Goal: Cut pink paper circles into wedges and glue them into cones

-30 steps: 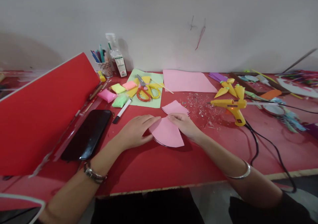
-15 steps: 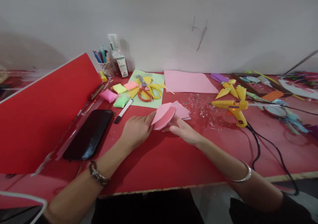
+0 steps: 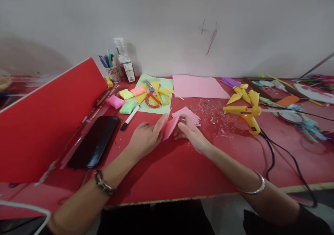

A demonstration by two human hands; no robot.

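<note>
Several pink paper pieces (image 3: 170, 127) stand tilted on edge between my hands, above the red table (image 3: 167, 172). My left hand (image 3: 146, 137) is closed on their left side, thumb along the paper. Bent fingers of my right hand (image 3: 191, 132) press against their right side; its fingertips are partly hidden behind the paper. Just behind the right hand lies a loose stack of pink paper pieces (image 3: 187, 115). Farther back is a pink sheet (image 3: 199, 86). Scissors with red and yellow handles (image 3: 156, 97) rest on a green sheet (image 3: 146, 78).
A yellow glue gun (image 3: 245, 113) with its cable stands right of paper scraps (image 3: 215, 113). On the left are a black phone (image 3: 94, 143), a marker (image 3: 130, 117), colored clay packets (image 3: 114, 102) and a red board (image 3: 52, 123). A bottle (image 3: 126, 63) and pen cup (image 3: 112, 73) stand behind.
The pink pieces have turned from lying fanned and face up to standing more upright between my hands. My right hand's fingers have curled in against them.
</note>
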